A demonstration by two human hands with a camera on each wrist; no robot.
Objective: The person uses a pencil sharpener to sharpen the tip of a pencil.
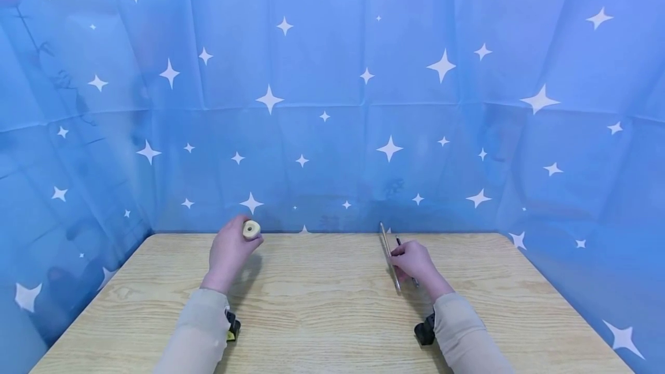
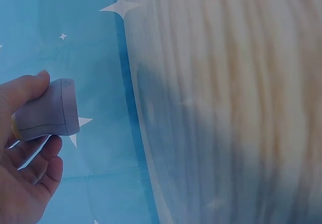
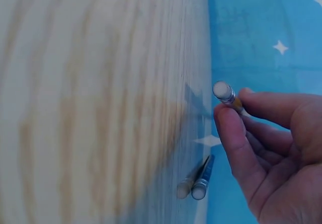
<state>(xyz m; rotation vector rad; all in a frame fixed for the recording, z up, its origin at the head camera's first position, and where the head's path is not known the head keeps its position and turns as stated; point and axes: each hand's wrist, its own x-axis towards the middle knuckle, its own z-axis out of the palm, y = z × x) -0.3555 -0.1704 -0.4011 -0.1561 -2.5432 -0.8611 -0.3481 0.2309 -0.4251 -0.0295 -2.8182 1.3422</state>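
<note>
My left hand (image 1: 230,254) holds a small pale-yellow pencil sharpener (image 1: 251,229) above the far left of the table, its round hole facing the head camera. From the left wrist view the sharpener (image 2: 48,108) shows a tapered, greyish side, gripped between thumb and fingers. Over on the right, my right hand (image 1: 419,263) pinches a yellowish pencil (image 1: 385,241) between thumb and fingertips. Its white eraser (image 3: 221,89) points at the right wrist camera. Below that hand a dark pencil (image 3: 199,190) lies on the table, partly hidden by the hand in the head view.
The light wood table (image 1: 322,305) reaches back to a blue curtain (image 1: 322,131) with white stars. The curtain also hangs along the left and right sides. A black wrist camera (image 1: 232,326) sits at the left cuff, another camera (image 1: 425,331) at the right.
</note>
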